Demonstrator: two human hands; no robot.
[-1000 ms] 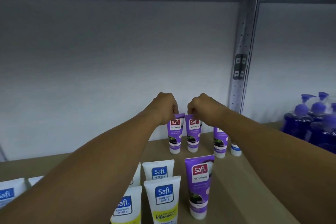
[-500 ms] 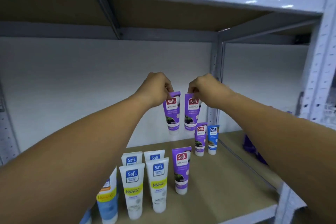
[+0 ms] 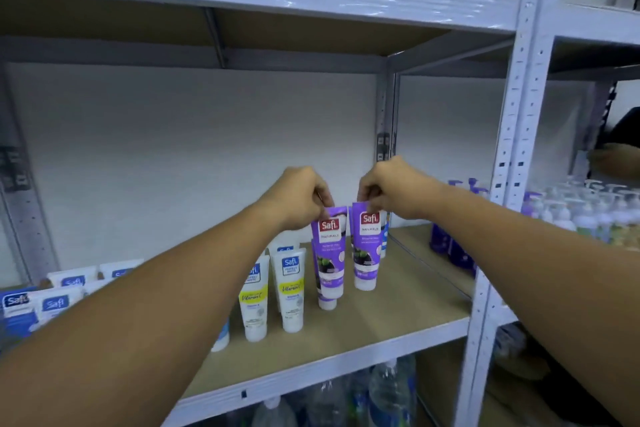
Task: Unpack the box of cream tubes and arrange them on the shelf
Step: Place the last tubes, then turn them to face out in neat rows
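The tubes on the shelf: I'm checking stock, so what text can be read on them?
"Safi NATURALS": purple tube in the left hand
"Safi NATURALS": purple tube in the right hand
"Safi PERFECT WHITE", "Vitamin C": white tube
"Vitamin C": neighbouring white tube
"Safi": blue-and-white tubes far left
Smaller print: too blurred.

Half a second ago the two purple tubes hung well above the shelf board (image 3: 363,315); now they are down near it. The tube in the left hand (image 3: 298,199) grip, the left purple tube (image 3: 328,253), hangs in front of another purple tube standing on the board. The right purple tube (image 3: 366,250), pinched by the right hand (image 3: 391,189), has its cap at or just above the board. A second ago both stood near the back of the board. The camera has pulled back, showing the board's front edge and bottles beneath it.
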